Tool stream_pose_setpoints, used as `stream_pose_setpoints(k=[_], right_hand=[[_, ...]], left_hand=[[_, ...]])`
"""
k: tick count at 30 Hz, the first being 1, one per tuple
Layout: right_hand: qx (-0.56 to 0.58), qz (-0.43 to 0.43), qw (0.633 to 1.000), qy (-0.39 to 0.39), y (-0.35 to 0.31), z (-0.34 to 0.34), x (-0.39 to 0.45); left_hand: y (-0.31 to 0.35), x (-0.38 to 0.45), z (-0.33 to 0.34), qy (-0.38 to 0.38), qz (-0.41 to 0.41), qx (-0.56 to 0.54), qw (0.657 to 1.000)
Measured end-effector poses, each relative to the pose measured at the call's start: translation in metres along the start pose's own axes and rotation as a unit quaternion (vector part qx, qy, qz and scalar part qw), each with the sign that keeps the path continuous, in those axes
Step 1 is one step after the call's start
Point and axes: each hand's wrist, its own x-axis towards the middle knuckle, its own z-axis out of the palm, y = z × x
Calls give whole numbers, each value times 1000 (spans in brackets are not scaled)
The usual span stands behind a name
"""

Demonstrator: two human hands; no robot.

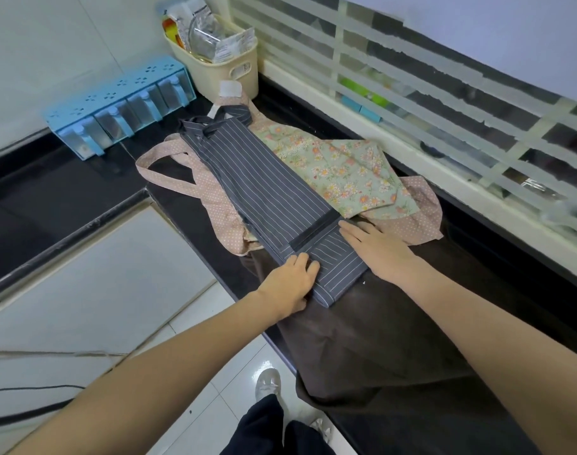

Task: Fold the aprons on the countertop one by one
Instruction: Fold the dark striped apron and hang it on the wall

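Note:
A grey striped apron (pixel 264 188) lies folded into a long narrow strip on the black countertop (pixel 477 231), over a floral green apron (pixel 339 169) with pink dotted trim and straps. A brown apron (pixel 379 339) spreads beneath its near end and hangs over the counter edge. My left hand (pixel 288 284) grips the near left edge of the striped strip, fingers curled onto the cloth. My right hand (pixel 375 246) lies flat on the strip's right edge, fingers straight.
A blue spice rack (pixel 116 110) sits against the wall at the back left. A cream basket (pixel 228 64) of packets stands in the corner. A striped window (pixel 444 110) runs along the right. Tiled floor and my shoe (pixel 267 384) lie below the counter edge.

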Motion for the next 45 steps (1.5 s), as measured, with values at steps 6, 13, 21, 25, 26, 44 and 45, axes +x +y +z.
stream_pose_setpoints(k=[6,13,21,25,26,44,45], right_hand=[[316,54,947,-32,22,-38,30],[495,116,860,-25,21,-57,67],[321,155,934,3,-9,-42,101],[195,145,970,19,-20,-37,107],[175,133,975,42,-21,-39,105],[236,27,966,-105,-4,-79,114],[295,59,948,-105,2,-84,118]], left_hand=[[-20,-2,-11,62,-57,-256,963],[-67,-2,-23,-66,-253,-786,560],[-117,4,-45,-92,-274,-525,800],[-124,16,-42,140,-102,-108,979],[-123,20,-38,125,-34,-58,990],[-158,17,-11,19,66,-252,965],[-158,17,-13,29,47,-297,953]])
